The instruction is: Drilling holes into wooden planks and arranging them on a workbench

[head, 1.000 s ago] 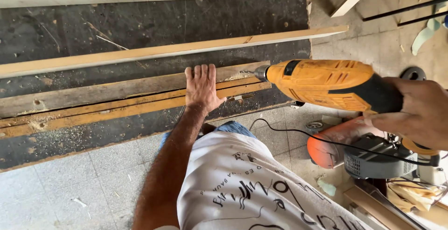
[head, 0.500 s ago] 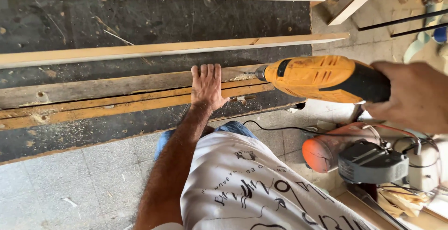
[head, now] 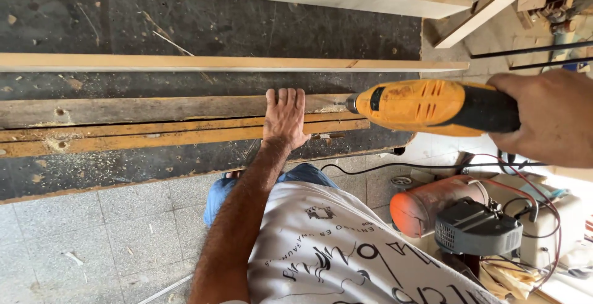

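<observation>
The left hand (head: pixel 284 117) lay flat, fingers together, pressing the stacked wooden strips (head: pixel 154 125), whose long axis ran away to its left. The right hand (head: pixel 546 119) was clamped on the orange drill (head: pixel 426 106), its tip just right of that left hand, at the strips' end.

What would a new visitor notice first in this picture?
First, the orange drill at centre right, held by the right hand, its tip at the end of the worn wooden strips. Beside it, the left hand presses flat on those strips, which lie on a dark, dusty workbench.
</observation>
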